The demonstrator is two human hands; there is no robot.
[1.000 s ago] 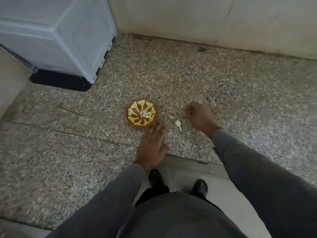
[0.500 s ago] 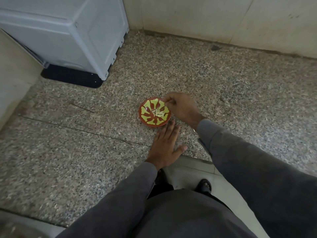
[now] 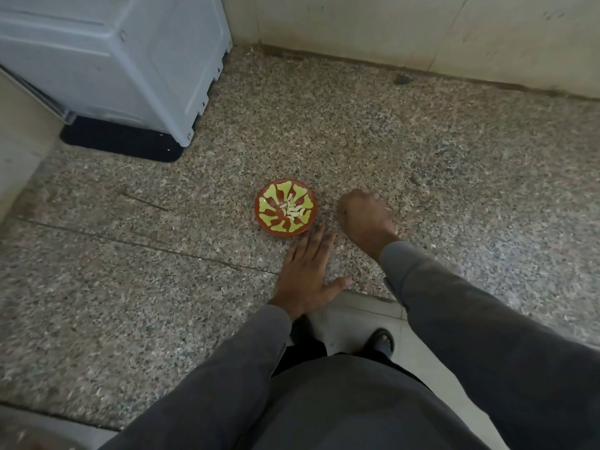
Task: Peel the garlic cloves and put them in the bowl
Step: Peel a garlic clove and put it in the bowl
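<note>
A small red bowl with a yellow-green pattern stands on the speckled stone counter. Several peeled pale garlic cloves lie in its middle. My left hand rests flat on the counter just in front of the bowl, fingers straight, fingertips almost at the bowl's rim. My right hand is down on the counter just right of the bowl with its fingers curled under. The back of that hand hides whatever is beneath it.
A white appliance on a black mat fills the back left corner. A tiled wall closes the back. A small white scrap lies right of my right wrist. The counter's front edge runs just behind my left wrist.
My right hand went from the counter to the bowl's rim, then back down right of the bowl. The loose garlic piece seen beside it a second ago is out of sight. My left hand stayed flat.
</note>
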